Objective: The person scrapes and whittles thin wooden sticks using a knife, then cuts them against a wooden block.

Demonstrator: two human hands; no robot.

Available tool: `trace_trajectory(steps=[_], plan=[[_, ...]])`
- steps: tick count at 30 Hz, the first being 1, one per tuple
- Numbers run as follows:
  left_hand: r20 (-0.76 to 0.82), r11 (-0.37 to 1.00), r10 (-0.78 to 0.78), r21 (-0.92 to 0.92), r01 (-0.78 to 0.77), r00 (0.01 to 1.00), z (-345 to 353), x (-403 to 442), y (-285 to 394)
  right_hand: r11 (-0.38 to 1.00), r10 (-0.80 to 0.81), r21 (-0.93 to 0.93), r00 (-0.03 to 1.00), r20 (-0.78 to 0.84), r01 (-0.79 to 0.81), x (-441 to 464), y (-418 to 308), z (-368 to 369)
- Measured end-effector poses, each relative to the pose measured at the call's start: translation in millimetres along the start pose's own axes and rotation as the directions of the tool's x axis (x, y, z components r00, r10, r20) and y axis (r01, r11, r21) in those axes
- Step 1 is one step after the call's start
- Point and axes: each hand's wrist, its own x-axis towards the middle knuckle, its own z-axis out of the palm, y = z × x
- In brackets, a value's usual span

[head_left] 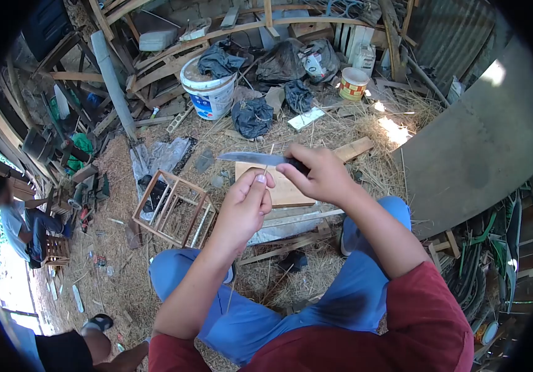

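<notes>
Grey metal is showing between the two hands: one knife, its handle sitting in the closed right hand and its blade pointing leftward, just above the left hand. That left hand is gripping one thin strip between thumb and fingers, and the strip's upper end is rising past the fingertips. Blade and strip are crossing there; whether they are touching, I cannot tell from where I am standing.

One wooden board is lying below the hands, between the two knees in blue trousers. One open wooden frame is resting to the left of the hands. Two buckets are standing beyond them: one large white bucket ahead and to the left, one small yellow-and-red bucket ahead and to the right. One big grey panel is leaning to their right. Two other people are staying well apart on the left, one seated person and one partly visible person.
</notes>
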Motion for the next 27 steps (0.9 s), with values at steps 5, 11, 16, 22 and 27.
trace_trajectory(steps=[5, 11, 16, 22, 27], plan=[[-0.044, 0.985, 0.109, 0.137, -0.102, 0.993, -2, 2, -6, 0.998, -0.016, -0.054, 1.0, 0.008, 0.017, 4, 0, -6], [-0.01, 0.978, 0.148, 0.147, -0.145, 0.989, 0, 0, -8, 0.967, 0.198, -0.13, 0.969, -0.148, -0.218, 12, 20, -10], [-0.025, 0.981, 0.153, 0.124, -0.149, 0.988, 9, -3, -2, 0.96, 0.272, -0.002, 0.937, -0.217, -0.279, 19, 43, -28], [-0.075, 0.993, 0.102, 0.062, -0.098, 0.992, 4, 0, -2, 1.0, -0.018, -0.008, 0.998, -0.052, 0.018, -1, -1, 0], [-0.099, 0.993, 0.086, 0.085, -0.078, 0.991, 4, -2, 3, 0.998, -0.07, 0.004, 0.997, -0.039, 0.07, 1, 3, 4]])
